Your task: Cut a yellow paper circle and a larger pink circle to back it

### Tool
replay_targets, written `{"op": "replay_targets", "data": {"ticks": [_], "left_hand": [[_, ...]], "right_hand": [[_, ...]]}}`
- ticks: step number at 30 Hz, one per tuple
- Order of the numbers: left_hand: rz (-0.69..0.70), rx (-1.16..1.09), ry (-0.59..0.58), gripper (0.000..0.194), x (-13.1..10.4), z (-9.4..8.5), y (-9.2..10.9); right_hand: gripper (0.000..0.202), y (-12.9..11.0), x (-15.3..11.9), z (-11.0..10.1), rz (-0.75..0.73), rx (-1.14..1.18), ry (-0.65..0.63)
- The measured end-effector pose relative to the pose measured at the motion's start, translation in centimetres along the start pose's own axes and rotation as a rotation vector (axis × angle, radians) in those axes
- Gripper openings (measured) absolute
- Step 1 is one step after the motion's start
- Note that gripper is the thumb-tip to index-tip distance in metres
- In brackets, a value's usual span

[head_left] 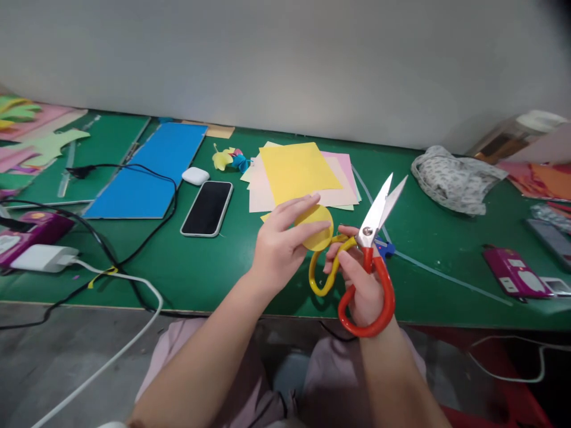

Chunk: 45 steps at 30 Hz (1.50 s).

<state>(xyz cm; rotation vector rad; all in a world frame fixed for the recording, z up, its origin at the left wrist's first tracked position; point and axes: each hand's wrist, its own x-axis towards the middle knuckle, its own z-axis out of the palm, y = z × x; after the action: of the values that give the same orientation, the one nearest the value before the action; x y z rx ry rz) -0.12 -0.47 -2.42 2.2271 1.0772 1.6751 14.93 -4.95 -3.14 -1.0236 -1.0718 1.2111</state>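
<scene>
My left hand (281, 244) pinches a yellow paper disc (320, 238) between thumb and fingers, above the front part of the green table. Beside it, my right hand (363, 288) is closed around the handles of a pair of scissors (369, 235), one loop red and the other yellow. The scissor blades stand slightly apart, pointing up and away to the right, and lie clear of the disc. Just beyond my left hand is a fanned stack of coloured paper sheets (298, 172), a yellow one on top.
Left of the stack lie a phone (207, 208), a white earbud case (195, 176), paper flowers (225, 159) and a blue board (147, 178). Black and white cables cross the left side. To the right are a crumpled patterned cloth (455, 181) and a purple power strip (513, 272).
</scene>
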Motion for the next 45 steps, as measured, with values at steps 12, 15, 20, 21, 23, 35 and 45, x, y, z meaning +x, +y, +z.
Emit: {"op": "replay_targets", "data": {"ticks": [12, 15, 20, 21, 23, 35, 45], "left_hand": [[0.052, -0.091, -0.004, 0.032, -1.0, 1.7, -0.1], [-0.115, -0.190, 0.011, 0.040, -0.8, 1.4, -0.5], [-0.655, -0.574, -0.102, 0.036, 0.7, -0.9, -0.5], [-0.684, -0.574, -0.189, 0.036, 1.1, -1.4, -0.4], [-0.717, -0.504, -0.347, 0.029, 1.6, -2.2, -0.2], [-0.943, -0.739, 0.275, 0.030, 1.9, -1.9, -0.4], [-0.960, -0.847, 0.166, 0.025, 1.1, 0.2, 1.5]], "right_hand": [[0.038, 0.5, 1.1, -0.2, 0.011, -0.018, 0.109], [0.033, -0.8, 1.5, -0.6, -0.031, -0.121, 0.089], [0.029, -4.4, 2.8, -1.4, -0.072, -0.589, -0.279], [0.030, -4.9, 3.1, -1.4, -0.105, -0.693, -0.333], [0.033, -5.5, 3.8, -1.1, -0.174, -0.833, -0.379], [0.044, -2.9, 4.4, 0.5, -0.179, -0.369, -0.158], [0.035, -1.1, 4.2, 1.9, -0.196, -0.151, 0.020]]}}
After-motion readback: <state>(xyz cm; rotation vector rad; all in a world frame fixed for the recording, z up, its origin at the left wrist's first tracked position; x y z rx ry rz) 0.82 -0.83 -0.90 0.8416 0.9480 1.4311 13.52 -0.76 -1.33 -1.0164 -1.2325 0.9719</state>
